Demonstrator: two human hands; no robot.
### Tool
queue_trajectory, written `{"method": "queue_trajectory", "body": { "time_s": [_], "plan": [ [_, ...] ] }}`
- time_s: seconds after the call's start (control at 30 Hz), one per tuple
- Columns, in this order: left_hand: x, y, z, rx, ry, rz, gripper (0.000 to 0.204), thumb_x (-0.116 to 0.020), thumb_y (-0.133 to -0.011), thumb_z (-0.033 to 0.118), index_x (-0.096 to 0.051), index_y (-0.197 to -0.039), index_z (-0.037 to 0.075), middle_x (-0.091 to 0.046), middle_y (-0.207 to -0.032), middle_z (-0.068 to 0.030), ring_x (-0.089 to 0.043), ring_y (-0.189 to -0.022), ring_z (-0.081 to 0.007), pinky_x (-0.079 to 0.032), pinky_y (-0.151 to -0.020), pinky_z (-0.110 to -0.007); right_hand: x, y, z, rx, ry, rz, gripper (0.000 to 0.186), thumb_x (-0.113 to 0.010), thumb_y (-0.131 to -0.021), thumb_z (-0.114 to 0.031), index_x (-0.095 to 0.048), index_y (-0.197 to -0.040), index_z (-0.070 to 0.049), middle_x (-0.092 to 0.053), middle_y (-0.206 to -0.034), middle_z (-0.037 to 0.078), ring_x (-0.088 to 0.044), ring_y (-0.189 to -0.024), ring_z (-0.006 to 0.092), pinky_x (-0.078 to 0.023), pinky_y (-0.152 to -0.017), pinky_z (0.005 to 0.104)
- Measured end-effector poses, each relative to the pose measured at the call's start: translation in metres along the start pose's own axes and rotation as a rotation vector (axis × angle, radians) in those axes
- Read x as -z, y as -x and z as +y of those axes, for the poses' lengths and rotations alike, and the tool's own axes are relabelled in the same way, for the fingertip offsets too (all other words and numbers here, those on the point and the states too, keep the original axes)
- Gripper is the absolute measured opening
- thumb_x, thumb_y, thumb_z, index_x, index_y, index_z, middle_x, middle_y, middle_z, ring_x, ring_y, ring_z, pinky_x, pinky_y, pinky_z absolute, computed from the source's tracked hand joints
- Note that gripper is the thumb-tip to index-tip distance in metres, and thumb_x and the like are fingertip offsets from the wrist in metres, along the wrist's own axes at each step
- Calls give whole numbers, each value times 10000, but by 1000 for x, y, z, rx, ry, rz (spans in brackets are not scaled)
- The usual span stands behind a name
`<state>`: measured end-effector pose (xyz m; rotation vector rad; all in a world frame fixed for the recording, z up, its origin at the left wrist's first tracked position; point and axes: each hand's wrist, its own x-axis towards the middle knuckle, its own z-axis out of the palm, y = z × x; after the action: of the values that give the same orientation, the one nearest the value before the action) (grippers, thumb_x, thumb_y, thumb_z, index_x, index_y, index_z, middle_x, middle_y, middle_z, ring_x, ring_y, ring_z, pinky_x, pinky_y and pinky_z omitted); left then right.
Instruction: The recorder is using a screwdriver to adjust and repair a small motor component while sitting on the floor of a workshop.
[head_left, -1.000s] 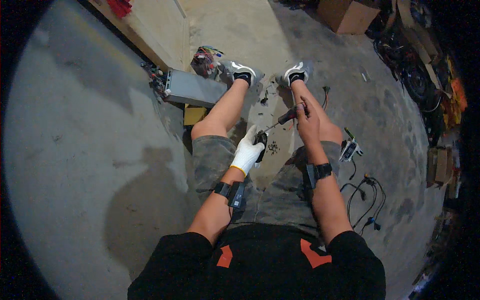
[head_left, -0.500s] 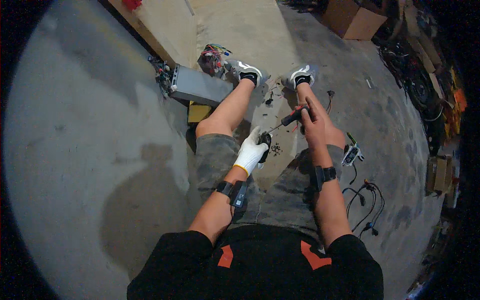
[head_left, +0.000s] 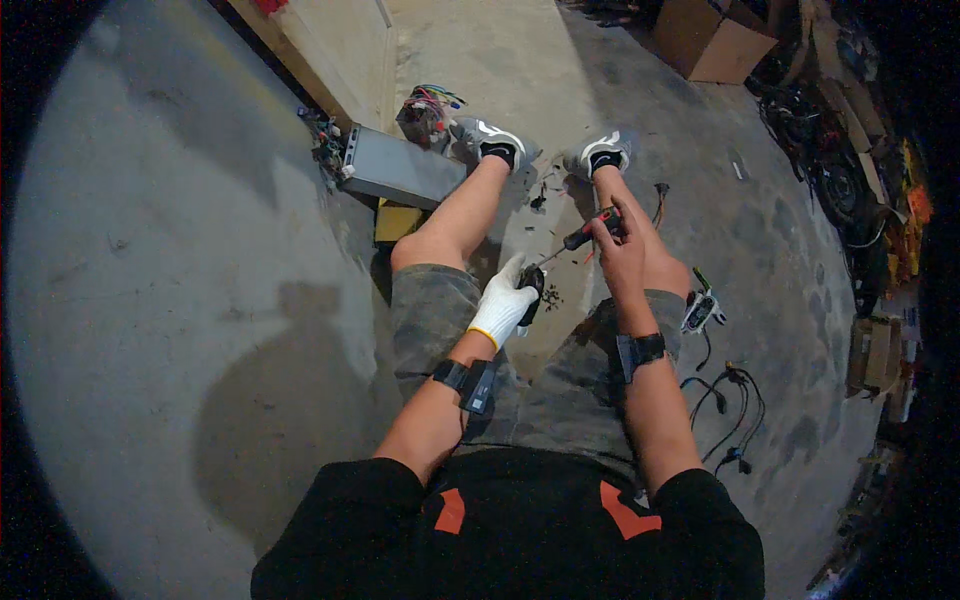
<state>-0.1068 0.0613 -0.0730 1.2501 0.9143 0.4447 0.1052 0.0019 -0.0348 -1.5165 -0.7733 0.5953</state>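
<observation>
My left hand, in a white knitted glove, is closed around a small black rounded part between my knees. What exactly the part is cannot be made out. My bare right hand grips the black and red handle of a screwdriver. Its thin shaft slants down to the left, with the tip at the upper edge of the black part. Small dark scraps lie on the floor just beyond the left hand.
Left of my leg lie a grey metal case, a yellow block and a box with coloured wires. Black cables and a white-framed part are at right. A cardboard box and heaped scrap stand farther right.
My right hand has shifted its hold on the screwdriver handle, with the fingers turned slightly. The left hand stays in place around the black part.
</observation>
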Motion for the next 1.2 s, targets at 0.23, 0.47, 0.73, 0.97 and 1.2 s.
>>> {"method": "queue_trajectory", "body": {
  "time_s": [0.23,0.47,0.73,0.97,1.2],
  "plan": [
    [-1,8,13,33,24,20,770,-596,-757,0,-324,-1474,-70,-499,-1425,-223,-515,-1291,-263,-401,-1048,-302,-2,1,5,50,-143,97,457,-654,-949,-147,-520,-1354,18,-638,-1175,106,-596,-1082,197,-472,-943,308],
    [-3,-2,0,42,94,11,775,-610,-747,-52,-336,-1471,-67,-443,-1483,-207,-430,-1378,-270,-328,-1125,-318,7,0,24,135,200,231,425,-591,-986,-165,-521,-1360,25,-614,-1188,85,-588,-1055,151,-470,-914,276],
    [1,2,5,30,34,-9,768,-615,-743,-53,-345,-1462,-77,-455,-1463,-223,-449,-1360,-270,-341,-1115,-324,-2,8,-3,-30,93,224,417,-600,-980,-165,-533,-1334,45,-649,-1160,116,-609,-1036,183,-477,-899,295],
    [5,0,-11,-17,31,26,777,-575,-733,-2,-320,-1460,-105,-458,-1448,-269,-503,-1312,-287,-395,-1060,-305,-2,7,-12,-29,66,-33,446,-561,-992,-99,-469,-1410,24,-613,-1175,99,-584,-1039,154,-456,-941,268],
    [4,-7,-22,-48,-64,11,787,-570,-715,-7,-331,-1461,-89,-461,-1447,-268,-489,-1325,-302,-367,-1087,-309,-8,6,1,173,65,62,410,-633,-945,-161,-542,-1299,25,-663,-1091,117,-615,-1013,224,-476,-899,323]
  ]
}}
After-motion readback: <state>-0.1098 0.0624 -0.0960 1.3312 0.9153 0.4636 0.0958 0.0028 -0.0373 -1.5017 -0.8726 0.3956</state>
